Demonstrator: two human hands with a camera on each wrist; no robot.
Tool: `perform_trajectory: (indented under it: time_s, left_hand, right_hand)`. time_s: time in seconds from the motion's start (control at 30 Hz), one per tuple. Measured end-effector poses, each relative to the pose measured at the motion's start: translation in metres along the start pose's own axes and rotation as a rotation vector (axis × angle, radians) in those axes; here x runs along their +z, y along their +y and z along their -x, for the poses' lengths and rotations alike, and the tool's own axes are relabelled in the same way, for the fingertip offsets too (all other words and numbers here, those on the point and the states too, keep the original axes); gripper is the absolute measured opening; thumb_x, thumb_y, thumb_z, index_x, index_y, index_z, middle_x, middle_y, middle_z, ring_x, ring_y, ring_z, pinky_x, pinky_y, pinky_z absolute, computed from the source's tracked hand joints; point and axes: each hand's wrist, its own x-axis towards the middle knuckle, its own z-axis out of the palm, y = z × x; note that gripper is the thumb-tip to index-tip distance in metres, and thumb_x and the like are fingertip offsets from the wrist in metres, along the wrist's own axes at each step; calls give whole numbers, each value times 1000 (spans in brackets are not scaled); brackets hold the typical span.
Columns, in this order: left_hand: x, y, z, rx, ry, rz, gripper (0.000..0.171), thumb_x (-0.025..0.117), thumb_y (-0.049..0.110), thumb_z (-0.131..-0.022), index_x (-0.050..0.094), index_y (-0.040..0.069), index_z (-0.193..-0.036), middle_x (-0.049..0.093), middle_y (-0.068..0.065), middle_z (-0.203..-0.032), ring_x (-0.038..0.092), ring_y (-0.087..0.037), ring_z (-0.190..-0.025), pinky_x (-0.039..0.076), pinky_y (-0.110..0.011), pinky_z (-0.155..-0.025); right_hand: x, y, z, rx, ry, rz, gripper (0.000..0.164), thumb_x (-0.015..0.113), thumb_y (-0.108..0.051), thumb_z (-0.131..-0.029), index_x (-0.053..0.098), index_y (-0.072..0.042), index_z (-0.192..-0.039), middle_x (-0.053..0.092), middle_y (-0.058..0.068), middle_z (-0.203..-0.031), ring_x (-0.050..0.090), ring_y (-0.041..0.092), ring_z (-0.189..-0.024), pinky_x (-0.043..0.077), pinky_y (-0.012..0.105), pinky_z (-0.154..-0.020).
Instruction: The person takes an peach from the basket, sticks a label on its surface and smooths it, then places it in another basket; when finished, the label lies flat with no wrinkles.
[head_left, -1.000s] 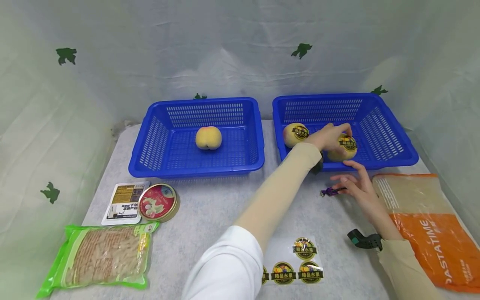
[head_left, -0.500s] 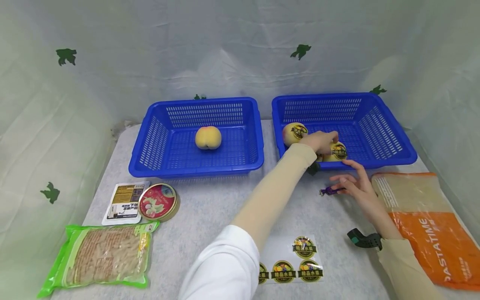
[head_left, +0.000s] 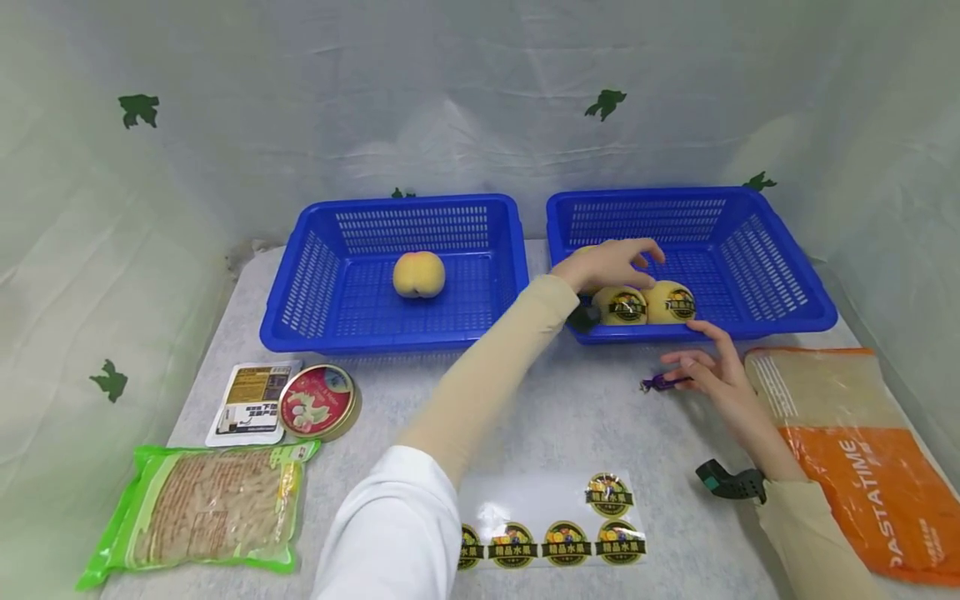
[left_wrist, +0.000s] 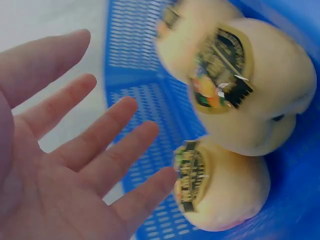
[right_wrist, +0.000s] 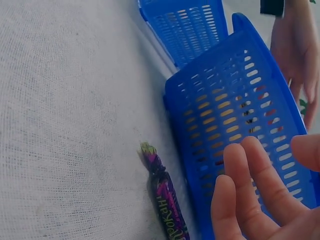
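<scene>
The left hand point(head_left: 611, 265) has just drawn back leftward off the rightmost peach point(head_left: 670, 303), which it covered in part half a second ago; I take this to mean that the fruit has been let go and now sits by its own weight. That hand is well open, fingers loosely spread with only a slight bend, and it has hold of nothing as it hangs over the left part of the right basket point(head_left: 765, 250). The right hand point(head_left: 716, 375) stays near the front rim, fingers relaxed and half bent, gripping nothing that shows (whether a fingertip touches the basket I cannot tell), with a purple wrapped sweet point(right_wrist: 166, 195) on the table close by. The rightmost peach lies inside the right basket along the front wall, seemingly against the front peach point(head_left: 611, 307), while a third, the rear peach point(head_left: 588, 248), is mostly hidden by the hand. All three are plump and pale yellow, with a hint of pink low on one, and each wears a round dark label edged in gold. The lone peach point(head_left: 418, 275) in the left basket point(head_left: 390, 343) shows a pinkish top, a clear cleft and no label on the side in view.
</scene>
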Motion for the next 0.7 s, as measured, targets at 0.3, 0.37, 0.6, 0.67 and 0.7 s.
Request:
perform_trajectory:
  time_s: [0.3, 0.37, 0.6, 0.67, 0.7]
  left_hand:
    - [-7, -6, 58, 247, 83, 240, 36, 51, 19, -92, 44, 9, -126, 45, -3, -127, 43, -9, -114, 36, -17, -90]
    - [-3, -8, 76, 266, 89, 297, 36, 50, 16, -93, 43, 7, -127, 46, -5, -127, 44, -9, -114, 36, -17, -90]
    - [23, -19, 140, 322, 117, 410, 37, 48, 3, -92, 41, -4, -127, 48, -17, -123, 45, -23, -114, 38, -25, -92]
    - [30, -25, 155, 310, 143, 459, 36, 48, 3, -92, 41, -4, -127, 49, -18, -122, 46, -26, -113, 40, -27, -91]
    - [33, -29, 162, 302, 157, 487, 36, 48, 3, -92, 41, -3, -127, 48, -18, -122, 46, -27, -113, 40, -27, -90]
  right_hand:
    - [5, -7, 0, -58, -3, -51, 47, 40, 0, -95, 19, 0, -137, 62, 12, -100, 61, 22, -84, 51, 29, -70]
    - [8, -8, -1, -66, -5, -61, 46, 40, 0, -94, 21, 1, -136, 61, 12, -100, 61, 22, -84, 51, 28, -70]
    - [21, -19, -6, -99, -43, 7, 43, 40, 2, -94, 26, 3, -134, 63, 13, -98, 61, 23, -82, 51, 28, -69]
    - [27, -22, -9, -105, -67, 33, 42, 40, 2, -94, 28, 3, -134, 62, 15, -98, 61, 23, -81, 51, 28, -69]
    - [30, -24, -11, -104, -80, 37, 42, 41, 2, -94, 28, 3, -133, 62, 16, -98, 61, 23, -81, 51, 29, -69]
